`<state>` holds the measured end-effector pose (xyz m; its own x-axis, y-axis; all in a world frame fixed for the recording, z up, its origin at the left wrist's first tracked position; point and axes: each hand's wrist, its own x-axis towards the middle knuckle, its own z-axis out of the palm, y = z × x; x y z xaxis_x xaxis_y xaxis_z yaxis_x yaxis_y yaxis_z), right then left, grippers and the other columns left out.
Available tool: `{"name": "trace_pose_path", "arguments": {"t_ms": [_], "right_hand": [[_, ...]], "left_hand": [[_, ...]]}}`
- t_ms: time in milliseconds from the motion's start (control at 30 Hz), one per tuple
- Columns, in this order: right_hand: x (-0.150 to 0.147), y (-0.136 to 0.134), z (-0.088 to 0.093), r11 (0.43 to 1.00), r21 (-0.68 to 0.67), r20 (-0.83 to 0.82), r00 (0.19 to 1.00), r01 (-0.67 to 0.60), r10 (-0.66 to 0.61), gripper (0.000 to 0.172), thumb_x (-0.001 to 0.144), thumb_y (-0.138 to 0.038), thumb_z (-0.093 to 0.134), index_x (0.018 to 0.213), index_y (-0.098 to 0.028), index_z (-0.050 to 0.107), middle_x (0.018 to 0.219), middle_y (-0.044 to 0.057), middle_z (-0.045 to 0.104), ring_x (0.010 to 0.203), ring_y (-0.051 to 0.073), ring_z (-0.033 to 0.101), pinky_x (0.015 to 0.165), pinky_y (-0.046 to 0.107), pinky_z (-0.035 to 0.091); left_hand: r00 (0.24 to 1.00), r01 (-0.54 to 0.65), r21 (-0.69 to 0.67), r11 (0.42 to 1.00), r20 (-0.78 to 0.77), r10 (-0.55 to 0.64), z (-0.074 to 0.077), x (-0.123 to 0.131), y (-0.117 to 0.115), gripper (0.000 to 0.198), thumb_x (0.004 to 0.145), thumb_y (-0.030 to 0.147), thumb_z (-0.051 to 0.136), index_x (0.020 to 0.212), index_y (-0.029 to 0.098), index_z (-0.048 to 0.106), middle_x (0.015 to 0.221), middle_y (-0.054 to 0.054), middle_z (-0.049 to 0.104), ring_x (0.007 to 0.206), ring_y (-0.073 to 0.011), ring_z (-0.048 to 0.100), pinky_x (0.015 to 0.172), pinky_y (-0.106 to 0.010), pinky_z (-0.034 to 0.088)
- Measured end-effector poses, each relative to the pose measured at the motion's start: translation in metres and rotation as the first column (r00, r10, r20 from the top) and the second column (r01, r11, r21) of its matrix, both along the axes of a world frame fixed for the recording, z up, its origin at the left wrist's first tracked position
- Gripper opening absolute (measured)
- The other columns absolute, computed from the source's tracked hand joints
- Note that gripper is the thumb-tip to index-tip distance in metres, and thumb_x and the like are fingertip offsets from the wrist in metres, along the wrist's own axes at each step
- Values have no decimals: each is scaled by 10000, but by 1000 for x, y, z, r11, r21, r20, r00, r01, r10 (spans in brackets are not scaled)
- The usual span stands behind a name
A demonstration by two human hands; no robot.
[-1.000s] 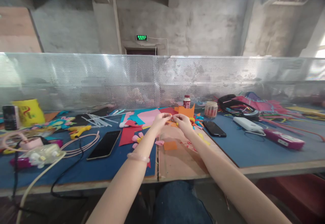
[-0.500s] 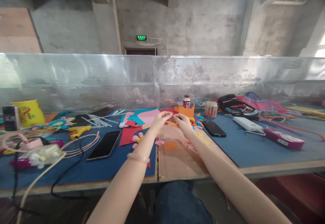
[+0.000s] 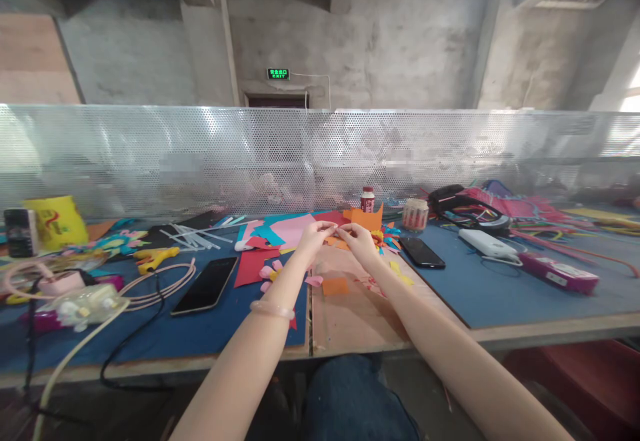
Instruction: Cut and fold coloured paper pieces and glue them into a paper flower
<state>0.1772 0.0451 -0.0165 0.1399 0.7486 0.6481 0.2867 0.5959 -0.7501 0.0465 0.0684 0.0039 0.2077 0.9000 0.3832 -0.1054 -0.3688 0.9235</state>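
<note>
My left hand [image 3: 315,237] and my right hand [image 3: 359,239] meet at the fingertips above the middle of the table. Both are closed in a pinch, and whatever small piece lies between the fingers is too hidden to name. Just behind my right hand stands a folded orange paper [image 3: 367,217]. Below the hands an orange paper square [image 3: 335,287] lies on the bare board. A pink paper flower [image 3: 271,271] is left of my left wrist, beside a red paper sheet [image 3: 253,267]. Pink paper [image 3: 290,231] lies behind my left hand.
A black phone [image 3: 206,286] and a yellow glue gun [image 3: 156,259] lie to the left, with cables around them. On the right are another phone [image 3: 423,253], a jar [image 3: 415,215] and a white power bank [image 3: 489,245]. A perforated metal screen [image 3: 250,154] closes the back.
My right hand has shifted slightly left, and its fingertips have come up against those of my left hand. The reddish bit between them shows less now. Nothing else has visibly moved.
</note>
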Motion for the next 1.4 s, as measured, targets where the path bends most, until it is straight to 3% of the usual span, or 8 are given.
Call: {"name": "trace_pose_path", "arguments": {"t_ms": [267,500,633,1033,1400], "right_hand": [[1,4,-5,1000,24,70,997,11,-13,253,735,-394,535,753,-162,634,703,42,647,650,169,567,607,282,432],[-1,-2,-1,991,73,22,994,108,-110,217,754,-360,517,760,-158,595,730,54,627,681,175,560,642,293,436],[0,-3,1,992,71,12,995,101,-102,222,762,-360,506,765,-155,592,734,58,633,685,174,569,642,287,444],[3,1,0,988,72,35,990,135,-138,232,738,-357,501,719,-167,633,747,45,630,677,166,546,646,282,418],[7,7,-1,994,3,-20,994,107,-107,240,703,-389,551,669,-160,612,683,45,631,656,171,567,642,287,427]], "left_hand": [[1000,13,-21,1000,-7,-13,-2,-1,0,169,604,245,716,713,134,652,648,-44,636,626,-142,575,525,-218,411],[997,64,-31,997,52,-63,-2,5,-2,225,718,302,627,858,127,612,847,-87,640,721,-152,615,571,-234,457],[994,95,-27,995,49,-94,-3,7,-3,211,719,289,631,830,111,606,881,-106,638,778,-170,619,633,-271,487],[994,-18,82,996,-103,26,-6,7,4,123,721,225,612,769,112,607,748,-82,645,714,-175,613,615,-294,496],[965,8,177,984,-259,38,-4,9,-5,162,711,294,610,687,133,607,627,-45,640,625,-146,588,612,-252,445]]}}
